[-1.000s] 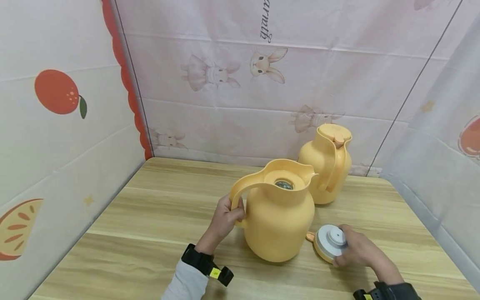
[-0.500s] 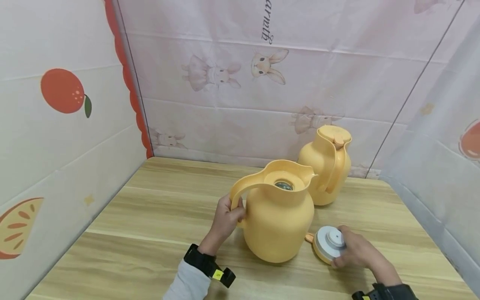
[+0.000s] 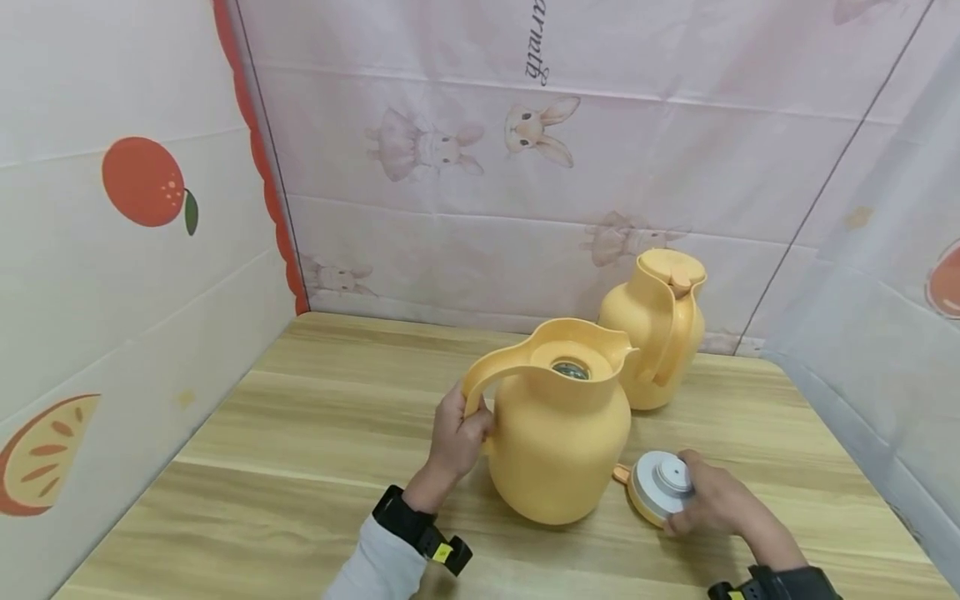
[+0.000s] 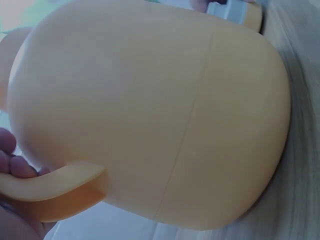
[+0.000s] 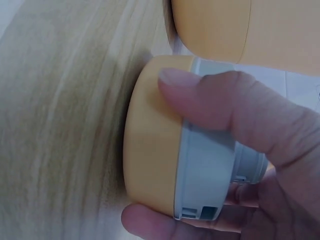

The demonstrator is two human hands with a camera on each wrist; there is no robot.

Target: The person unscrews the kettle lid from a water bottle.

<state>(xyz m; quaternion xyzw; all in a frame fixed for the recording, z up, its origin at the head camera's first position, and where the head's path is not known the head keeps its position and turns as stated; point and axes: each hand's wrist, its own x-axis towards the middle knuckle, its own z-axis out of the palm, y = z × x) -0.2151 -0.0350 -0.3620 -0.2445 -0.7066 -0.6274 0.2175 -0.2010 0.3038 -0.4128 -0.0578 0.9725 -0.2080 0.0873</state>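
While its mouth (image 3: 570, 369) is lying bare, the yellow jug (image 3: 558, 450) is standing near the middle of the table (image 3: 300, 433), its handle (image 3: 498, 364) pointing left and its spout (image 3: 625, 343) right. The left hand (image 3: 457, 429) is holding that handle low down, fingers curling round it, probably because a grip there is steadying the jug without blocking the mouth. Just to the right and a little nearer, the lid (image 3: 647, 500) is sitting upside down, its grey plug (image 3: 672, 477) facing up, perhaps so that the plug is not touching the table; its orange tab (image 3: 621, 473) is pointing left. The right hand (image 3: 712, 497) is pinching the lid from the right, thumb pressing the near edge and fingers the far one, a hold that seems to be leaving the plug free; whether the lid's full weight is resting on the table, I cannot tell. Farther back on the right, a second jug (image 3: 636, 321) is standing with its cover (image 3: 670, 263) on. Behind the table, a pink cloth (image 3: 450, 67) printed with rabbits is hanging.
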